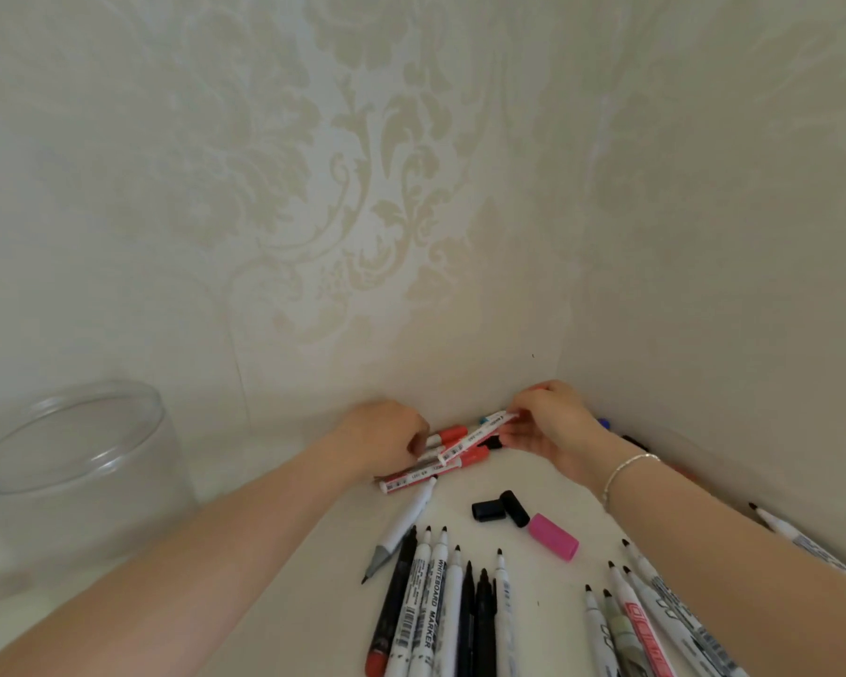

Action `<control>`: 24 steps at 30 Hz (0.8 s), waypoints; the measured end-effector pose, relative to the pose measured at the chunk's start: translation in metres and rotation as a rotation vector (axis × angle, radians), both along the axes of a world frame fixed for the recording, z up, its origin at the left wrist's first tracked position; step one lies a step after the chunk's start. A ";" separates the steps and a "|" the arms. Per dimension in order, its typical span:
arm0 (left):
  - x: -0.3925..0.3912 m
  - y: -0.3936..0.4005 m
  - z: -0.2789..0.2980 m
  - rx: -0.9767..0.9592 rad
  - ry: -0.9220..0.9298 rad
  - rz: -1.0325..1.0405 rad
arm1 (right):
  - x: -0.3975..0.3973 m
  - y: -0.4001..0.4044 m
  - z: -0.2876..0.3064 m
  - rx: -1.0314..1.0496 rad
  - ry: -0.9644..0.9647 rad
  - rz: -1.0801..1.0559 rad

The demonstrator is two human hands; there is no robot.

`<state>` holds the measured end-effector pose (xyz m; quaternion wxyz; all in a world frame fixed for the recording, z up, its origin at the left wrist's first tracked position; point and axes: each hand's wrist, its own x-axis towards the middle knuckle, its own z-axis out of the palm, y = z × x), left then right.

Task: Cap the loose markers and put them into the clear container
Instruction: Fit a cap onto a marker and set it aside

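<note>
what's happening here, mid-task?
A person is sorting markers on a white table. The left hand holds a bunch of red-capped markers; the right hand pinches the end of another marker above them. Uncapped markers lie in rows nearer the camera, with two black caps and a pink cap loose. The clear container on the left looks empty.

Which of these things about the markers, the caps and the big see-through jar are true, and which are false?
1. The clear plastic container stands to the left of the hands. True.
2. The loose pink cap lies inside it. False: it lies on the white table, beside two black caps.
3. The left hand grips red-capped white markers. True.
4. The right hand is empty. False: it pinches a white marker.
5. The near markers wear caps. False: their tips are bare.
</note>
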<state>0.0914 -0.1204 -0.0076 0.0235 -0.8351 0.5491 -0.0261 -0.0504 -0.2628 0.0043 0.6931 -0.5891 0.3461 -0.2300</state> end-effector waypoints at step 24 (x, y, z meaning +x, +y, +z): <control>-0.029 -0.010 0.019 0.439 0.293 0.139 | 0.008 -0.049 -0.016 -0.579 0.279 -0.177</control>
